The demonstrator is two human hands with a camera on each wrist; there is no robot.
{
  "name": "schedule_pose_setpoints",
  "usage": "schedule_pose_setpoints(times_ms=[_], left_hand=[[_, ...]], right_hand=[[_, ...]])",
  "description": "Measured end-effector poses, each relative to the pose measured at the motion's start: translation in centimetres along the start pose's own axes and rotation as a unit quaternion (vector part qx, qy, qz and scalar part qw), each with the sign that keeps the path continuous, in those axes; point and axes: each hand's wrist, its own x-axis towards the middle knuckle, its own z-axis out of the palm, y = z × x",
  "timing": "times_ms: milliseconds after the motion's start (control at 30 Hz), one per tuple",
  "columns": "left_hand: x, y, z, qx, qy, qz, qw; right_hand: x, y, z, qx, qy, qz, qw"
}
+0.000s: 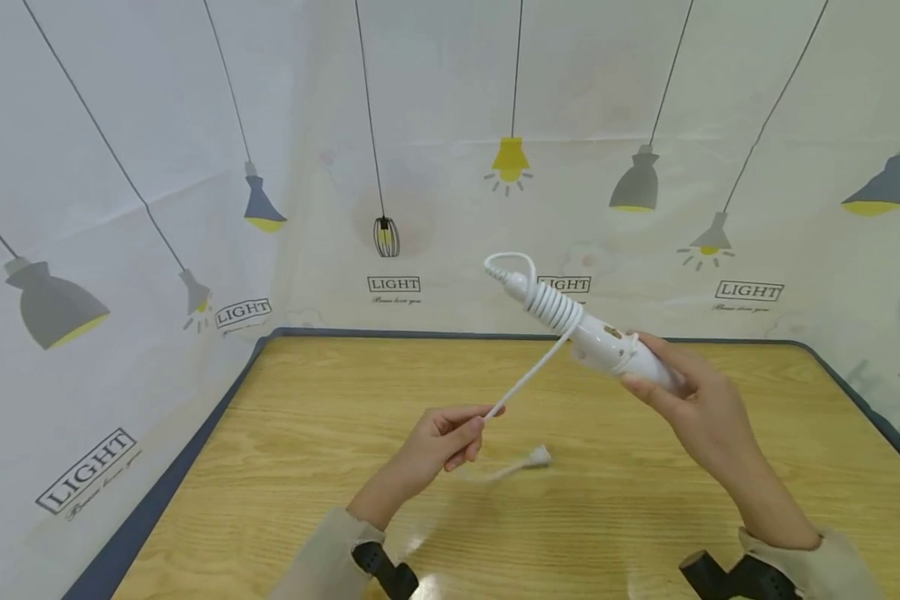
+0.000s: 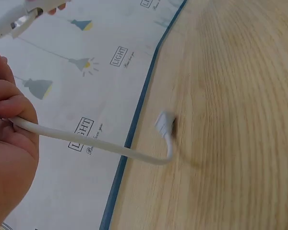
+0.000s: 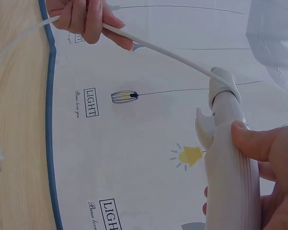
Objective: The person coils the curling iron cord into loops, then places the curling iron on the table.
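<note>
A white curling iron (image 1: 607, 346) is held up above the table, tilted with its cord end toward the upper left. My right hand (image 1: 708, 408) grips its thicker end, thumb along the near side. In the right wrist view a small lever sticks out from the curling iron (image 3: 230, 177). Several turns of white power cord (image 1: 555, 308) are wound round the other end. From these turns the cord runs taut down to my left hand (image 1: 438, 446), which pinches it between thumb and fingers. Past that hand the cord hangs in a curve to its white plug (image 2: 165, 123), low over the table.
The wood-grain table (image 1: 307, 417) has a dark blue edge (image 1: 420, 334). Behind and beside it hangs a pale sheet (image 1: 450, 83) printed with lamps and the word LIGHT. Black wrist-worn devices (image 1: 386, 571) sit at both sleeves.
</note>
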Motion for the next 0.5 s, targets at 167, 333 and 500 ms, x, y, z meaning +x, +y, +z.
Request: schedule_pose_setpoints(times_ms=[167, 333, 500], left_hand=[[1.1, -0.8, -1.4, 0.035, 0.045, -0.025, 0.9981], [2.2, -1.2, -2.5, 0.062, 0.066, -0.042, 0.995], [3.1, -0.6, -3.0, 0.086, 0.067, -0.042, 0.9931]], right_hand=[[-0.2, -0.2, -0.2, 0.019, -0.004, -0.022, 0.9996], [-0.7, -0.7, -0.1, 0.051, -0.031, -0.044, 0.9972], [-1.2, -1.0, 0.1, 0.087, -0.06, -0.071, 0.9918]])
